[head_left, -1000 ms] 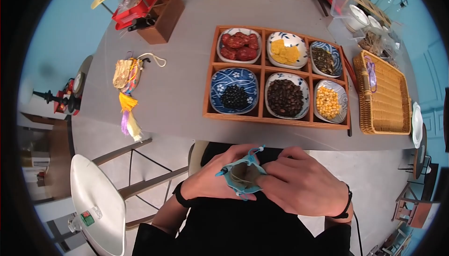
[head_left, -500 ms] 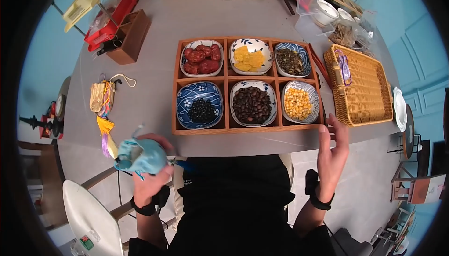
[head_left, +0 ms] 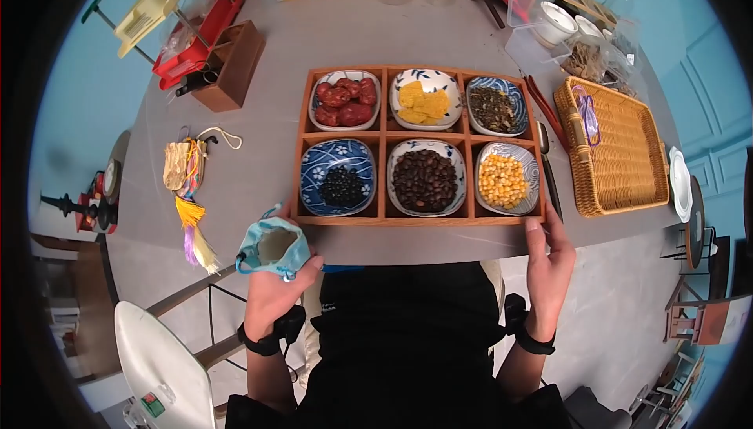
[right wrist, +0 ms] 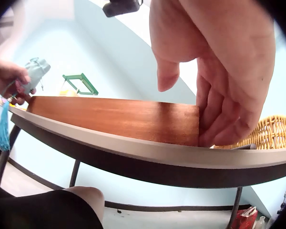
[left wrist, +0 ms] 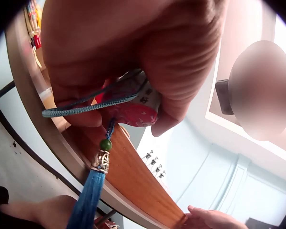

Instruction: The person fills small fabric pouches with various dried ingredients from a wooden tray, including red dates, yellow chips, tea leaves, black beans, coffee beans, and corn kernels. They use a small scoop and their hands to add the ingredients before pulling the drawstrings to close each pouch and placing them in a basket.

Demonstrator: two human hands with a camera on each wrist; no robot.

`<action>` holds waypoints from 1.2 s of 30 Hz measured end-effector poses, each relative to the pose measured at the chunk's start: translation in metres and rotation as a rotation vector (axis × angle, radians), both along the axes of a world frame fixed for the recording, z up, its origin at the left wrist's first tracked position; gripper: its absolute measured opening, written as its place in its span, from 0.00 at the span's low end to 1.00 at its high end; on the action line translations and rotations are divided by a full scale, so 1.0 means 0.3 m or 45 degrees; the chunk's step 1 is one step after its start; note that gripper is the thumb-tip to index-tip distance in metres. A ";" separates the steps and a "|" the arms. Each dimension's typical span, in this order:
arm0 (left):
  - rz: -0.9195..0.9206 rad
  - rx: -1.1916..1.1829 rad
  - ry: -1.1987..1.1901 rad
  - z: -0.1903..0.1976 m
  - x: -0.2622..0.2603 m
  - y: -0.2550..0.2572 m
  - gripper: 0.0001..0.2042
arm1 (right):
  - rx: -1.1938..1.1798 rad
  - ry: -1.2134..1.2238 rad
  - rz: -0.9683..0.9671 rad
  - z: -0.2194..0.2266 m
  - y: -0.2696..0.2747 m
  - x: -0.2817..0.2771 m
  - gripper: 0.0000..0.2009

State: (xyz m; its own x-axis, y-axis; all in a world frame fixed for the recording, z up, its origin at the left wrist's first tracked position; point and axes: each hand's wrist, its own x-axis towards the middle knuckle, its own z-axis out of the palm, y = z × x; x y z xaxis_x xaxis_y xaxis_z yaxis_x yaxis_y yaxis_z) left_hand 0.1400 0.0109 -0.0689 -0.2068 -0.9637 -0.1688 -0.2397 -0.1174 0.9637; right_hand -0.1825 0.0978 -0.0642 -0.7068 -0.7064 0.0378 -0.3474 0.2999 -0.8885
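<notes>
My left hand (head_left: 276, 297) grips a light blue drawstring pouch (head_left: 276, 247) whose mouth gapes upward, near the front left corner of a wooden compartment tray (head_left: 427, 222). In the left wrist view a blue tassel (left wrist: 88, 198) with a green bead hangs below that hand, and a pink-red patterned surface (left wrist: 138, 117) shows between finger and thumb. My right hand (head_left: 549, 276) is at the tray's front right corner. In the right wrist view its fingers (right wrist: 221, 121) lie against the tray's end, while the thumb stands apart above the front wall.
The tray's bowls hold red dates (head_left: 345, 103), yellow pieces (head_left: 423, 104), dried leaves (head_left: 492, 109), black beans (head_left: 342, 187), dark brown beans (head_left: 424, 179) and corn kernels (head_left: 503, 180). A wicker basket (head_left: 620, 154) stands to the right; a tasselled ornament (head_left: 185, 166) lies left.
The hands parted from together over the lap; the left kept the pouch and moved left, then up to the tray. The right reached the tray's right corner. The tray sits slightly farther from the basket.
</notes>
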 end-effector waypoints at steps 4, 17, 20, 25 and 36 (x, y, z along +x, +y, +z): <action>-0.106 -0.291 -0.224 -0.062 0.061 -0.010 0.24 | 0.049 -0.004 0.039 -0.017 0.003 -0.036 0.26; 0.345 -0.299 0.336 0.035 0.061 0.007 0.31 | 0.228 1.162 -0.099 -0.084 -0.044 -0.258 0.10; 0.289 -0.249 0.482 0.042 0.051 0.021 0.30 | 0.289 1.074 -0.167 -0.107 -0.039 -0.268 0.10; 0.203 -0.127 0.583 0.045 -0.003 0.047 0.28 | -0.410 0.183 -0.351 -0.061 -0.004 -0.233 0.06; -0.462 -0.323 -0.026 0.066 -0.111 0.034 0.26 | -0.928 -0.484 0.091 0.106 0.034 -0.159 0.14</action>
State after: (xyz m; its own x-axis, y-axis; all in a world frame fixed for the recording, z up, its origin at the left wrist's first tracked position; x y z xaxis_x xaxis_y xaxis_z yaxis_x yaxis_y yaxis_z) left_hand 0.1066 0.0212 -0.0490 -0.5383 -0.8409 0.0560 -0.2411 0.2173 0.9459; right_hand -0.2301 0.1080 -0.0326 -0.7178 -0.6411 0.2715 0.0197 -0.4085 -0.9125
